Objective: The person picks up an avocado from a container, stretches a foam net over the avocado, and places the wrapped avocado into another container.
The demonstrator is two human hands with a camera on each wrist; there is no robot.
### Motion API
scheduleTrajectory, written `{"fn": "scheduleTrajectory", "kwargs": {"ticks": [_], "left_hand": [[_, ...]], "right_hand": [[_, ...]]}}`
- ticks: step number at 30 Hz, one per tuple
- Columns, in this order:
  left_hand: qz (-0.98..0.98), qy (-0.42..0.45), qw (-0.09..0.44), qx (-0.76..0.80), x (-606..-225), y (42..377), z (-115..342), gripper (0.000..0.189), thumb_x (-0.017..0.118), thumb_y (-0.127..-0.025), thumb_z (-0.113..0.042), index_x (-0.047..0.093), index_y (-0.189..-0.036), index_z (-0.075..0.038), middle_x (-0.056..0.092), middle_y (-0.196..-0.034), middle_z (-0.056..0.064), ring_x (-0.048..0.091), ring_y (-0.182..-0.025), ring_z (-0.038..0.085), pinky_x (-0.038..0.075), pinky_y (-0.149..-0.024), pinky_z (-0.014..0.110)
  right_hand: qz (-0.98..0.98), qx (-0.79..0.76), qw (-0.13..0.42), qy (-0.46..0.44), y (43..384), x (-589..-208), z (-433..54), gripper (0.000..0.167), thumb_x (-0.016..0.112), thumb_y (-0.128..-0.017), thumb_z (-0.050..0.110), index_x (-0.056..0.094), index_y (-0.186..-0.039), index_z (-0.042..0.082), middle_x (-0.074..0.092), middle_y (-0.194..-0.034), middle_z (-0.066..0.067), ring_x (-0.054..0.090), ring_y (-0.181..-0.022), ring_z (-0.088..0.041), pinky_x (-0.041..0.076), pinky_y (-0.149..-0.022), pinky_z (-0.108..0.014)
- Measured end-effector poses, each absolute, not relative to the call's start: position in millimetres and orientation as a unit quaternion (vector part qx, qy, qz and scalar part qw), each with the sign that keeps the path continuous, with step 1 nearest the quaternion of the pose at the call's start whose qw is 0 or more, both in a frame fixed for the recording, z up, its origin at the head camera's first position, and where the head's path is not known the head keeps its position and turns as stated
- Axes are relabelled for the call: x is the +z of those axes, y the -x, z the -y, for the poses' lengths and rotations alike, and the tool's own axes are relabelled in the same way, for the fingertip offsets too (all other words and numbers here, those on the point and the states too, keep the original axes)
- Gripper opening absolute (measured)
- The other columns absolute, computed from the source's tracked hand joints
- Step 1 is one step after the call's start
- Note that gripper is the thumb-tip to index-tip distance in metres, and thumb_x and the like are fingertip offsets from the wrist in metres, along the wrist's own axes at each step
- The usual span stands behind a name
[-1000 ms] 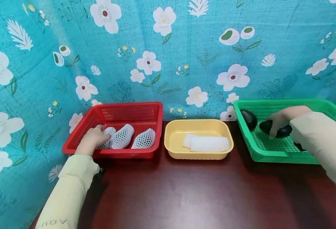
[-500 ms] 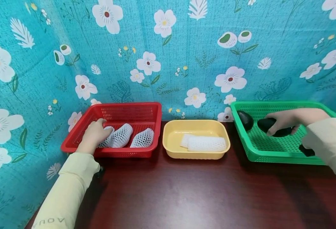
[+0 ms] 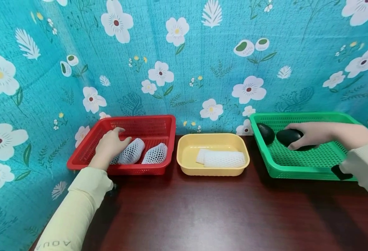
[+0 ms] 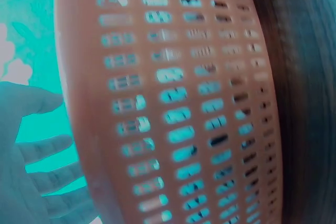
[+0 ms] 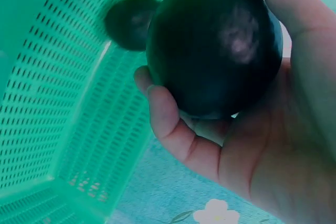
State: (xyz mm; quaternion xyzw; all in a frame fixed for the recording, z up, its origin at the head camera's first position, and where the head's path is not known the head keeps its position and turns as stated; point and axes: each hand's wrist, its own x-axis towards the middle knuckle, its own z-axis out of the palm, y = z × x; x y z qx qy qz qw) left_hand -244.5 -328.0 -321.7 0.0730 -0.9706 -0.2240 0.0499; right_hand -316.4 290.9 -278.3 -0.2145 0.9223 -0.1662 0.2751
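Fruit (image 3: 286, 137) is gripped in the right hand (image 3: 312, 134), probably for steadiness; the left hand (image 3: 110, 145) spreads loosely over the left red basket (image 3: 147, 124)

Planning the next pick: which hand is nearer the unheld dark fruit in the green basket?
Right. The right hand, holding another dark fruit, is just right of the unheld fruit; the left hand is far off over the red basket, beyond the yellow tray.

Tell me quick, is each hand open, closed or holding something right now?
Left hand: open, holding nothing visible, at the red basket.
Right hand: closed around a dark oval fruit.
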Motion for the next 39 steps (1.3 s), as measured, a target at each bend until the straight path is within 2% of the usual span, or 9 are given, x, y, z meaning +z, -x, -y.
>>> {"fn": "scheduleTrajectory", "kwargs": {"ticks": [4, 11, 20, 25, 32, 39], "left_hand": [[0.972, -0.058, 0.055, -0.222, -320.8, 245.1, 317.9, 0.073, 0.073, -0.093, -0.030, 0.041, -0.151, 0.001, 0.051, -0.142, 0.029, 0.052, -0.124, 0.049, 0.049, -0.094, 0.066], [0.972, -0.024, 0.052, -0.226, -316.6, 243.3, 293.6, 0.071, 0.069, -0.097, -0.034, 0.039, -0.153, -0.003, 0.049, -0.146, 0.027, 0.050, -0.129, 0.046, 0.047, -0.098, 0.065], [0.965, 0.043, 0.108, -0.235, -319.6, 242.2, 261.4, 0.058, 0.072, -0.095, -0.030, 0.052, -0.145, -0.008, 0.057, -0.140, 0.017, 0.056, -0.124, 0.036, 0.051, -0.097, 0.058], [0.962, 0.071, 0.118, -0.237, -320.9, 242.1, 244.7, 0.057, 0.074, -0.093, -0.030, 0.055, -0.143, -0.011, 0.060, -0.137, 0.013, 0.057, -0.124, 0.033, 0.052, -0.097, 0.055], [0.957, 0.101, 0.106, -0.253, -321.2, 243.3, 223.4, 0.055, 0.075, -0.094, -0.030, 0.057, -0.142, -0.012, 0.059, -0.139, 0.010, 0.055, -0.127, 0.030, 0.051, -0.100, 0.052], [0.947, 0.148, 0.094, -0.269, -326.0, 245.9, 199.2, 0.045, 0.069, -0.099, -0.029, 0.060, -0.139, -0.012, 0.060, -0.138, 0.009, 0.051, -0.133, 0.031, 0.048, -0.104, 0.050]], "right_hand": [[-0.930, -0.158, 0.227, 0.242, 303.9, -280.0, -287.5, 0.074, 0.074, -0.094, 0.027, 0.037, -0.146, -0.010, 0.058, -0.120, -0.022, 0.060, -0.088, -0.025, 0.050, -0.065, -0.040], [-0.929, -0.189, 0.188, 0.258, 284.3, -287.5, -283.0, 0.070, 0.074, -0.095, 0.027, 0.040, -0.147, -0.005, 0.056, -0.126, -0.019, 0.058, -0.098, -0.026, 0.051, -0.068, -0.039], [-0.927, -0.213, 0.104, 0.289, 262.4, -298.9, -270.2, 0.064, 0.079, -0.092, 0.029, 0.048, -0.145, 0.009, 0.057, -0.126, -0.012, 0.056, -0.101, -0.025, 0.053, -0.066, -0.033], [-0.926, -0.218, 0.065, 0.302, 248.5, -302.5, -257.3, 0.067, 0.080, -0.091, 0.030, 0.048, -0.146, 0.010, 0.058, -0.125, -0.012, 0.059, -0.096, -0.023, 0.053, -0.064, -0.032], [-0.919, -0.225, 0.040, 0.322, 227.9, -310.4, -236.3, 0.069, 0.080, -0.091, 0.037, 0.049, -0.147, 0.014, 0.061, -0.123, -0.007, 0.060, -0.096, -0.018, 0.054, -0.069, -0.032], [-0.904, -0.239, 0.046, 0.352, 213.2, -317.6, -219.9, 0.068, 0.078, -0.092, 0.040, 0.048, -0.149, 0.018, 0.060, -0.127, -0.005, 0.060, -0.101, -0.018, 0.054, -0.074, -0.032]]}}
